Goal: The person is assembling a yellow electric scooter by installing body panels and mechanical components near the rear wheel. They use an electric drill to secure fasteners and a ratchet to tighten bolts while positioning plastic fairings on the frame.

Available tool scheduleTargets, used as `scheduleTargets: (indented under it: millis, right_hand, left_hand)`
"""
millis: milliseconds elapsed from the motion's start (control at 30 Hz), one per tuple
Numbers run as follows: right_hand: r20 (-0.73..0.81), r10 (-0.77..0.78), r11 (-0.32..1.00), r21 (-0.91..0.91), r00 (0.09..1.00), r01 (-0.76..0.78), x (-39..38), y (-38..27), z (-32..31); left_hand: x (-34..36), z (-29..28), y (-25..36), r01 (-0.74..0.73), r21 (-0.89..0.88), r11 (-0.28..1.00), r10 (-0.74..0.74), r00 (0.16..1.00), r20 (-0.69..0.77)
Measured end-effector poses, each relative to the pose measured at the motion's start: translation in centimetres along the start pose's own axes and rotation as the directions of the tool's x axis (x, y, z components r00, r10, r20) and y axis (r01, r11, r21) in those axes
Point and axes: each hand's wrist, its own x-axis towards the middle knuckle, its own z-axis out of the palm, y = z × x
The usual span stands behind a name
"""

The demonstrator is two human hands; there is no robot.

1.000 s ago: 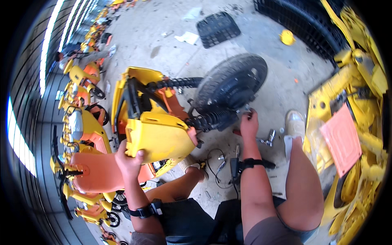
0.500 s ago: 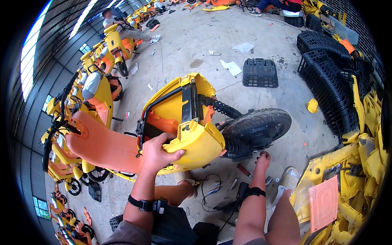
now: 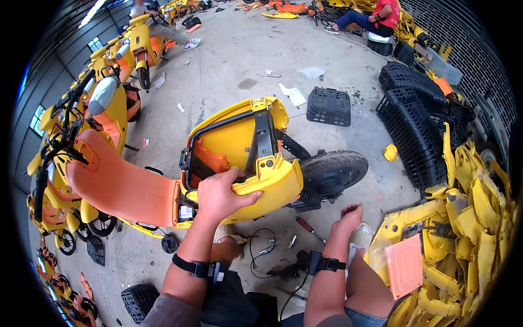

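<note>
A yellow electric scooter [image 3: 272, 191] stands tilted before me, its rear body open at the top. My left hand [image 3: 222, 197] is closed over the near rim of that yellow body, thumb outside and fingers inside. A curved orange panel [image 3: 128, 182] runs left from the body to the handlebar. The black rear wheel [image 3: 340, 173] sits at the right, beside a black spring shock [image 3: 292, 146]. Apart from the wheel, my right hand [image 3: 348, 218] is held above my shoe, fingers bent together; what they hold, if anything, is hidden.
A screwdriver [image 3: 310, 230], a metal socket [image 3: 292, 241] and a black power tool [image 3: 294, 265] lie on the floor. Yellow panels [image 3: 474, 234] pile up at right, below black crates [image 3: 408, 136]. More scooters [image 3: 109, 101] line the left. A seated person [image 3: 381, 19] is far right.
My right hand has come away from the wheel's axle toward me. My left hand keeps its hold on the yellow body. The view has shifted, moving the scene leftward.
</note>
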Motion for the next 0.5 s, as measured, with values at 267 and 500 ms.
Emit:
scheduleTargets:
  millis: [267,500]
  right_hand:
    - [0.773,-0.604,0.751,0.472,-0.192,-0.462,-27.2,-23.4,2.1]
    - [0.768,0.288,0.957,-0.243,0.572,-0.155,-12.8,-3.4,-3.6]
  left_hand:
    - [-1.0,-0.6,-0.9,0.049,0.003,0.999,-0.049,0.995,0.084]
    - [-1.1,-1.2,-1.4,0.056,-0.005,0.998,-0.055,0.986,0.156]
